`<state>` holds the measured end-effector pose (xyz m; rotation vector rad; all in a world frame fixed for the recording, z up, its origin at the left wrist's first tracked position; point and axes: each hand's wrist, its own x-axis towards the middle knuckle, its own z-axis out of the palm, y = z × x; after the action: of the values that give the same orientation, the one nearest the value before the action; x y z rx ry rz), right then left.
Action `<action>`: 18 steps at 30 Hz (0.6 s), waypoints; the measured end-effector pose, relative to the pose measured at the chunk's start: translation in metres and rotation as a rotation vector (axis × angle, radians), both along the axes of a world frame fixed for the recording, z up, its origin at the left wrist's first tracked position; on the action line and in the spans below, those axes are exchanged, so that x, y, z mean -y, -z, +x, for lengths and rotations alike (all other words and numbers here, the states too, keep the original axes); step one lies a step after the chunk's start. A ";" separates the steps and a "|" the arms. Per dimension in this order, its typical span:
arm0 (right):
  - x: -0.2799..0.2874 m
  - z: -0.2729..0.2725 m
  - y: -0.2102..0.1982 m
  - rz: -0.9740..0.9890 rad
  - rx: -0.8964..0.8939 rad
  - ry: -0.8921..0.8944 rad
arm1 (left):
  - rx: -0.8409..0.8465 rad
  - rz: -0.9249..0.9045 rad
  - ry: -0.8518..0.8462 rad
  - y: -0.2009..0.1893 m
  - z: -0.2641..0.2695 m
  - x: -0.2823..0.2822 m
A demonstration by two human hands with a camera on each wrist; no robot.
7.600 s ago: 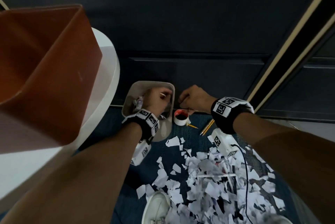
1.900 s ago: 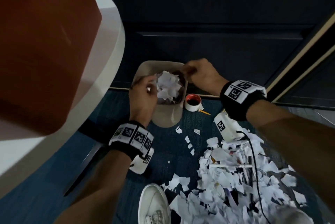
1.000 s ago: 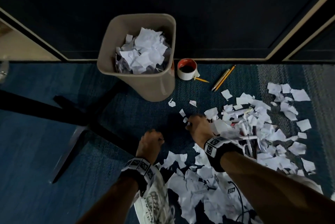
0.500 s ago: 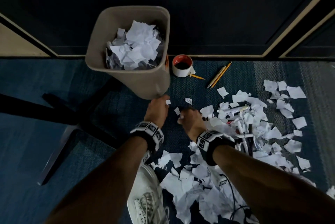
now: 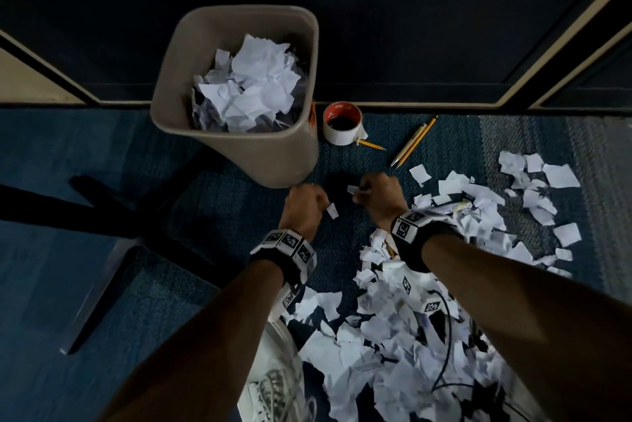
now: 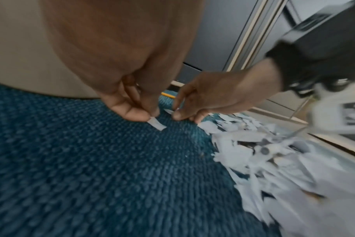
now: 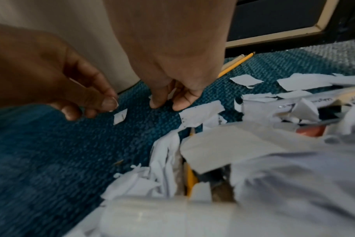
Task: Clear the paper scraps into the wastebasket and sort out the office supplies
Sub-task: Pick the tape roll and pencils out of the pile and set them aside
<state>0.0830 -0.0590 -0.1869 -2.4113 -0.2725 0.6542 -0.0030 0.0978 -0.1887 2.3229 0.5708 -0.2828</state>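
White paper scrap [image 6: 156, 124] pinched between left hand [image 5: 302, 208] thumb and forefinger, low over blue carpet [image 5: 212, 216]. Right hand [image 5: 381, 197] pinches another small scrap [image 5: 352, 189] — fingers curled. Beige wastebasket [image 5: 273, 154] just beyond, heaped with paper; loose scraps [image 5: 478, 202] lie rightward.
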 end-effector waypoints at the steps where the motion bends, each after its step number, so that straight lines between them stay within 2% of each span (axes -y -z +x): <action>1: -0.001 0.001 0.002 -0.017 -0.003 -0.029 | 0.024 -0.023 0.036 0.001 -0.004 0.002; 7: -0.006 0.014 0.005 -0.032 0.009 -0.119 | -0.007 -0.145 0.044 0.005 -0.011 0.011; 12: -0.009 0.019 0.000 -0.064 -0.041 -0.191 | -0.004 -0.126 0.008 0.001 -0.014 0.020; 18: -0.005 0.019 -0.013 -0.035 -0.089 -0.176 | -0.104 -0.093 -0.038 -0.006 -0.006 0.025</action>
<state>0.1021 -0.0543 -0.1740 -2.4015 -0.4434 0.8488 -0.0091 0.0724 -0.1825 2.2148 0.6383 -0.4058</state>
